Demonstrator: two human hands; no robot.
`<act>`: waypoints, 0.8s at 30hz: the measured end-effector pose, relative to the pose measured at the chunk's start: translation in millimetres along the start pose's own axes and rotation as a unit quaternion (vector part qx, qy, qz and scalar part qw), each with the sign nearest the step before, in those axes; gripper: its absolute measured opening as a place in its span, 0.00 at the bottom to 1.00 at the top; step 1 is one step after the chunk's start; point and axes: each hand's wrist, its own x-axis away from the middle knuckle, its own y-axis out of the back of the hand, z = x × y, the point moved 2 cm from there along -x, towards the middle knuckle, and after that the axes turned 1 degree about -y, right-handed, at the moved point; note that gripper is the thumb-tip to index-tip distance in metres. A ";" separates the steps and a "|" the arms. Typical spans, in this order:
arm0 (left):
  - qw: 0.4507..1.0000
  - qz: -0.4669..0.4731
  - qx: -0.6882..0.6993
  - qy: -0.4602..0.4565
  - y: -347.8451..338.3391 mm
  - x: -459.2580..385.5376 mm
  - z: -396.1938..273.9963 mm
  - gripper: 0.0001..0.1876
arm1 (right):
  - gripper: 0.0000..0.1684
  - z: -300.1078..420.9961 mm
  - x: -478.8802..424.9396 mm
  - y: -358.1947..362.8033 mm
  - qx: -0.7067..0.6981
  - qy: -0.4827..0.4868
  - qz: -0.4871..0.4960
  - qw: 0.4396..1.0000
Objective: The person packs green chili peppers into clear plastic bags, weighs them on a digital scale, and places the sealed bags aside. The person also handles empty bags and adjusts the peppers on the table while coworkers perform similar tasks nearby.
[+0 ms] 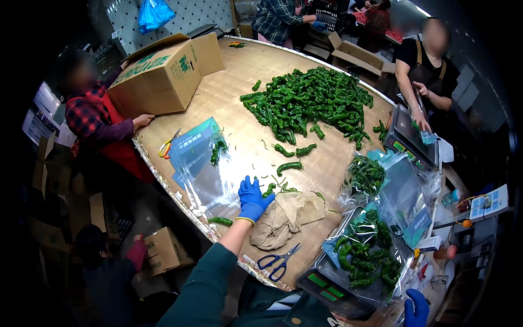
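My left hand point(254, 201), in a blue glove, is over the wooden table with its fingers apart. A small green pepper point(269, 190) lies beside its thumb. Just right of that hand is a crumpled beige cloth point(282, 222), and dark-handled scissors point(278, 261) lie below the cloth. My right hand point(416, 308), also gloved in blue, is partly cut off at the lower right; its visible fingers are apart and appear to hold nothing. Near it stands a digital scale point(316, 290), bearing a clear plastic bag point(327, 249) with green peppers point(367, 253) in it.
A heap of green peppers point(310, 102) covers the table's far middle. Flat plastic bags point(196, 151) and yellow-orange scissors point(165, 148) lie left. A filled bag point(365, 175) sits right. One person holds a cardboard box point(163, 81); another works at a second scale point(402, 126).
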 end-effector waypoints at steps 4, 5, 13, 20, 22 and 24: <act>0.988 0.136 -0.068 0.026 -46.8 -5.0 11.4 0.20 | 0.13 20.5 2.3 -3.2 -0.011 -0.006 -0.011 1.000; 0.984 0.145 -0.099 0.021 -55.4 -5.6 14.5 0.18 | 0.13 19.1 2.3 -8.9 -0.016 0.006 -0.018 1.000; 0.914 0.023 0.355 0.194 40.3 -27.3 -12.4 0.23 | 0.12 48.5 7.1 -21.6 -0.117 0.031 -0.053 0.991; 0.522 0.321 0.790 0.027 101.5 75.9 -190.3 0.23 | 0.27 79.2 -18.3 -88.9 -0.352 0.087 -0.166 0.917; 0.790 0.100 0.581 -0.168 115.2 130.7 -245.1 0.29 | 0.28 109.2 -16.3 -106.7 -0.417 0.022 -0.136 0.898; 0.706 0.241 0.655 -0.121 153.0 182.7 -266.7 0.36 | 0.30 128.3 -1.7 -115.1 -0.487 -0.042 -0.084 0.868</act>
